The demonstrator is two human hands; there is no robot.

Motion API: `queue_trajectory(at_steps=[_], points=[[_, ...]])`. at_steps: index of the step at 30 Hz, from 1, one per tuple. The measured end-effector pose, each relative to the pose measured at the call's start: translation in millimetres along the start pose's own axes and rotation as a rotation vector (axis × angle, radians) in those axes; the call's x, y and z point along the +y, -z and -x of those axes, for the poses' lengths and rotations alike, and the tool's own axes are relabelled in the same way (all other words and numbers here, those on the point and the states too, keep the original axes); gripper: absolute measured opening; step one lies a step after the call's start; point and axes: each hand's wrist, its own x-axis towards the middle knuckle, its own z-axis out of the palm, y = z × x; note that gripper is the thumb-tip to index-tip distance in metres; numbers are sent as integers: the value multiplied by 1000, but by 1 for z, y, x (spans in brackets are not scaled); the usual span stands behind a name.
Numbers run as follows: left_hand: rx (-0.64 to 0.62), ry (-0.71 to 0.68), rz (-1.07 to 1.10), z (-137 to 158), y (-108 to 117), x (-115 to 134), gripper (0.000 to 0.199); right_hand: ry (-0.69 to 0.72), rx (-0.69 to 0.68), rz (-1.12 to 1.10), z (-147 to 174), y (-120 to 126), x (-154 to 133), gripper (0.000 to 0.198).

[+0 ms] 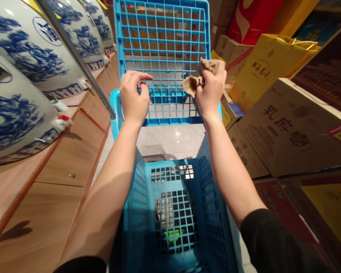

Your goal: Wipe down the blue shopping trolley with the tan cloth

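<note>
My right hand [211,89] is closed round a crumpled brown cloth [191,84], parts of which stick out above the fingers and beside the thumb. It is by the right edge of a blue plastic grid panel [163,40]. At the panel's left edge, my left hand [134,96] has its fingers curved, with a gap between thumb and index finger and nothing visible in it. Its other fingertips are hidden. Below and between my forearms stands a blue shopping cart basket [173,168] with latticed walls; something green [174,236] shows through its grid bottom.
Large blue-and-white jars [31,57] stand on a wooden cabinet [62,163] at left, behind a metal rail [76,57]. On the right are stacked cardboard boxes [295,132], a yellow gift bag [261,72] and a red box [252,19]. Pale floor tiles [170,138] show ahead.
</note>
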Motion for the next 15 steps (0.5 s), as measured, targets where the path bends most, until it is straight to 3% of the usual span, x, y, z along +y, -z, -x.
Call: queue_trajectory(at_steps=[3, 8, 10, 12, 15], points=[[-4, 16, 38, -1, -1, 1, 17, 12, 2, -15, 7, -5, -4, 34], [-27, 35, 125, -4, -1, 2, 13, 372, -232, -76, 36, -29, -56, 29], [-28, 40, 147, -4, 0, 1, 13, 442, -287, -63, 35, -29, -60, 30], [-22, 43, 154, -4, 0, 0, 13, 389, -252, -48, 25, -21, -46, 31], [-6, 47, 127, -3, -1, -1, 18, 169, -67, -55, 6, -7, -7, 30]])
